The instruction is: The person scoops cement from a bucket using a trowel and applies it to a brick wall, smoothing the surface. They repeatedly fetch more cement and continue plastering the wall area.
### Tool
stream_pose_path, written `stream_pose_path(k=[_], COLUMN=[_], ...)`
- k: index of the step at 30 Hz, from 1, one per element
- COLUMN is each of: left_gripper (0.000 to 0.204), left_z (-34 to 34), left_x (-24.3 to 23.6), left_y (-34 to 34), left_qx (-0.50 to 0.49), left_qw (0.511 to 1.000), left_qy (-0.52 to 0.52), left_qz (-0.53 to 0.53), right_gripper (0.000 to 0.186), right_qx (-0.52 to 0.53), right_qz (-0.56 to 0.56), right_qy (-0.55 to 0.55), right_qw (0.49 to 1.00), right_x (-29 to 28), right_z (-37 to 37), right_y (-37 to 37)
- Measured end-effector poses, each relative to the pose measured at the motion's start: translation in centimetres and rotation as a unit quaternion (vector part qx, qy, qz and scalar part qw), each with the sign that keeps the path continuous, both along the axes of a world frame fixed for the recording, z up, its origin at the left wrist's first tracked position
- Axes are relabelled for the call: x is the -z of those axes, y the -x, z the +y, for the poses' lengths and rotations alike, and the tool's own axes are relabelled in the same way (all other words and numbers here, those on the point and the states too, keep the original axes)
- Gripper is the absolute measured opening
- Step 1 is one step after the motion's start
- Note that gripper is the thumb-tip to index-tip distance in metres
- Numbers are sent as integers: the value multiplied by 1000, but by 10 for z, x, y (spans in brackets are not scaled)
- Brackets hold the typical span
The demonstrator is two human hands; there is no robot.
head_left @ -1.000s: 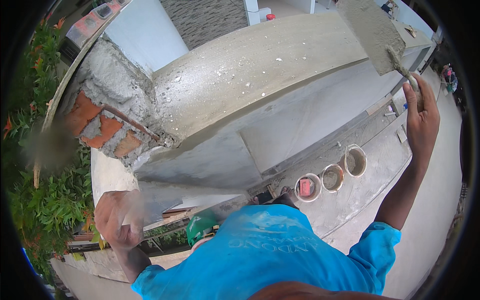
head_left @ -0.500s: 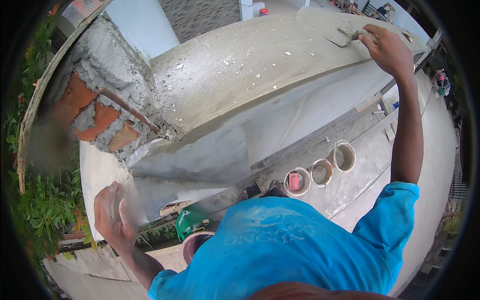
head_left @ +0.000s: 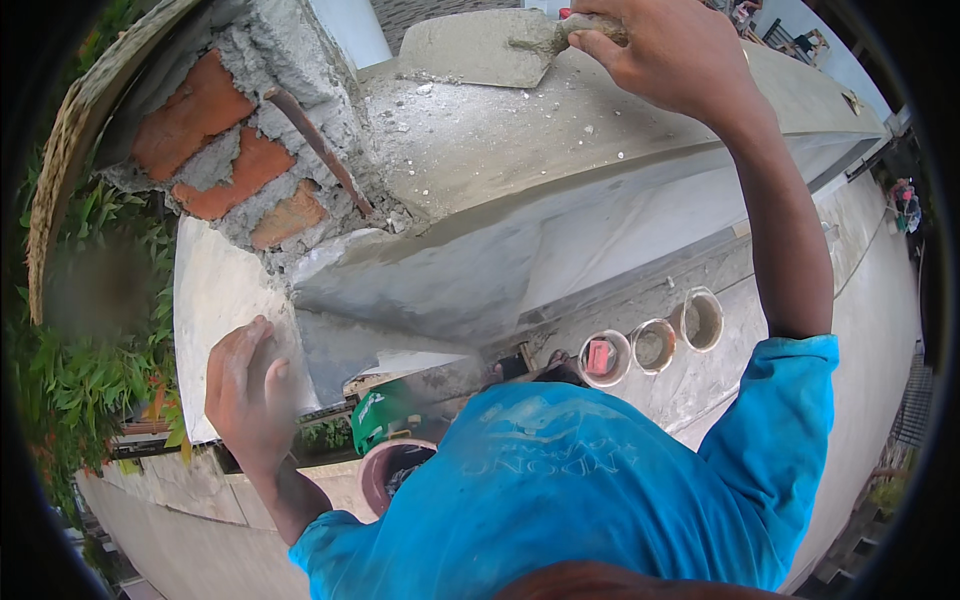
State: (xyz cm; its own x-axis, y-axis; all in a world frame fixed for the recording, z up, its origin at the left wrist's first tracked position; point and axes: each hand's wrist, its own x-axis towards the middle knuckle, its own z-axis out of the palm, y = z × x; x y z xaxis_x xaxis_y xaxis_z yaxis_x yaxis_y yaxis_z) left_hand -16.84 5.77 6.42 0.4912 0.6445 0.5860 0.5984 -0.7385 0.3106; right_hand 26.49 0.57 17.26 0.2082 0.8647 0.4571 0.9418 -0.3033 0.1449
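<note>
My right hand (head_left: pixel 660 55) grips the handle of a mortar-coated trowel (head_left: pixel 470 50), whose flat blade lies over the speckled cement ledge (head_left: pixel 500 145). At that ledge's left end, broken red bricks (head_left: pixel 190 120) show amid rough mortar (head_left: pixel 295 50), with a rusty bar (head_left: pixel 322 150) angled across them. Lower down, my left hand (head_left: pixel 245 395) is at the pale wall face (head_left: pixel 215 265), fingers bent but apart, with nothing seen in them; a lens smudge blurs part of it.
Below the ledge stand three buckets (head_left: pixel 700 320), one with a pink block (head_left: pixel 600 356). A green container (head_left: pixel 375 415) and pinkish tub (head_left: pixel 375 470) sit by my body. Plants (head_left: pixel 70 380) line the left. Colourful clutter (head_left: pixel 905 203) is far right.
My right hand and trowel have swept leftward along the ledge, from its far right toward the brick end. My left hand has risen slightly, and the view has shifted.
</note>
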Motion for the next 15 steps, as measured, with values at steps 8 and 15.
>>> stream_pose_path(k=[8, 15], left_gripper=[33, 33], left_z=[1, 2], left_x=[-5, -4], left_y=[1, 3], left_qx=[28, 26], left_qw=[999, 999], left_qy=[-2, -4], left_qz=[36, 41], right_gripper=[23, 23], right_qx=[-23, -84], right_qz=[12, 56], right_qy=[-13, -10], right_qw=[1000, 995], right_x=[-1, 1], right_z=[23, 39], right_y=[-2, 2])
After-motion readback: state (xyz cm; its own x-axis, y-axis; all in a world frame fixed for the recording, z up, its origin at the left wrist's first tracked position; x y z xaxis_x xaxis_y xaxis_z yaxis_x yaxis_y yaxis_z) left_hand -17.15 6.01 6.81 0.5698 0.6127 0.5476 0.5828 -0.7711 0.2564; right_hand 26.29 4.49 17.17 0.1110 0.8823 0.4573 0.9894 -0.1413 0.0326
